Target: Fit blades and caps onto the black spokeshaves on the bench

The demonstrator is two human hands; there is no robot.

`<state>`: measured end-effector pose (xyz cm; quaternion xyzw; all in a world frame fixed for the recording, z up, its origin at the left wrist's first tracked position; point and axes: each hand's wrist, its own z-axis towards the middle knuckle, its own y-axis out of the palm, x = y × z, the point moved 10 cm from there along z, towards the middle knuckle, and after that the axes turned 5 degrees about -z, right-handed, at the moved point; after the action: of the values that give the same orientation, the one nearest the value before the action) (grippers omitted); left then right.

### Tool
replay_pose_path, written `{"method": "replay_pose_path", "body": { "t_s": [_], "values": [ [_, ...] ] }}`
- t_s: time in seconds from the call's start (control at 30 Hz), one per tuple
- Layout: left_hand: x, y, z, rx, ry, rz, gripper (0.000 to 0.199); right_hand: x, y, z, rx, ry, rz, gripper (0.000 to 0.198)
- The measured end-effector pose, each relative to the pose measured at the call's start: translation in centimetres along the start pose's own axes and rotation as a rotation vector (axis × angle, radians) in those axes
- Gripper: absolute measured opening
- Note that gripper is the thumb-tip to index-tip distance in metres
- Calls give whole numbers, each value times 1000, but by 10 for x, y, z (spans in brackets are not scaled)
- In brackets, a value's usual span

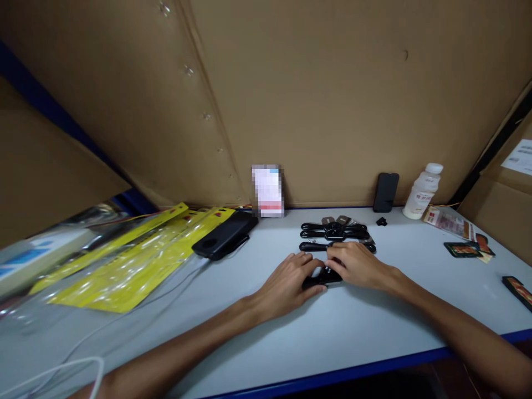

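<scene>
black tool [331, 275] just in front of the row of black tools [334, 234], left hand [291, 280] gripping it, right hand [353, 262] bent over it, hold unclear; judged mid-work, with whether the row is finished or pending unreadable.

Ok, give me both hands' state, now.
Left hand: closed, holding the black tool.
Right hand: bent over the same tool; whether closed on it can't be told.

Table [299, 343] open between left hand [291, 282], right hand [355, 265] and near edge. Tools [333, 234] lie just beyond — way ahead blocked; bags [137, 266] and black device [226, 235] obstruct left, bottle [421, 193] rear right.
</scene>
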<state>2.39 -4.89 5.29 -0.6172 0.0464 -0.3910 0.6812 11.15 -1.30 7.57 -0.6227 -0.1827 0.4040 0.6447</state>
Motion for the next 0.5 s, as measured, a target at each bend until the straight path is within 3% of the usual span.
{"method": "replay_pose_path", "body": {
  "t_s": [0.2, 0.5],
  "values": [
    [-2, -4, -4, -40, 2, -87, 30, 2, -7, -3, -38, -60, 221, 14],
    [-5, -2, -5, -110, 67, -161, 34, -2, -10, -6, -35, -76, 229, 12]
  ]
}}
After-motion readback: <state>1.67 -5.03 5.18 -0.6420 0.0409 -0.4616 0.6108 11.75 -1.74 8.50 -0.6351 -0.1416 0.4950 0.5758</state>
